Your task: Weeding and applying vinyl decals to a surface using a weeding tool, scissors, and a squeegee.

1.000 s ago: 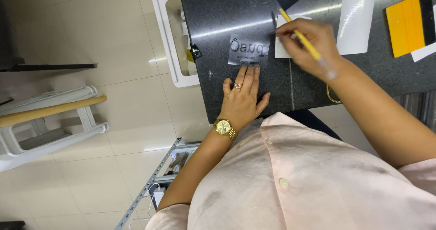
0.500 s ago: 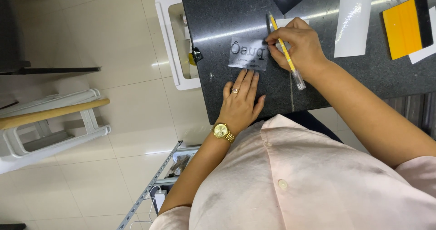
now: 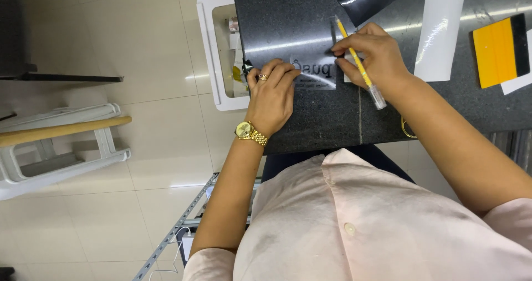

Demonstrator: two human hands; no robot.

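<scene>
— What lies left of the dark stone table (image 3: 310, 126)?

— A white stool (image 3: 66, 148) on the tiled floor, then a white bin (image 3: 213, 54) just beside the table's left edge

— And on the table?

— The left hand (image 3: 271, 95), fingers curled, presses down on the left end of the clear lettered sheet (image 3: 316, 73). The right hand (image 3: 374, 59) pinches a yellow craft knife (image 3: 357, 65) at the sheet's right end. Further right lie a white strip (image 3: 440, 34) and a yellow squeegee (image 3: 499, 51)
</scene>
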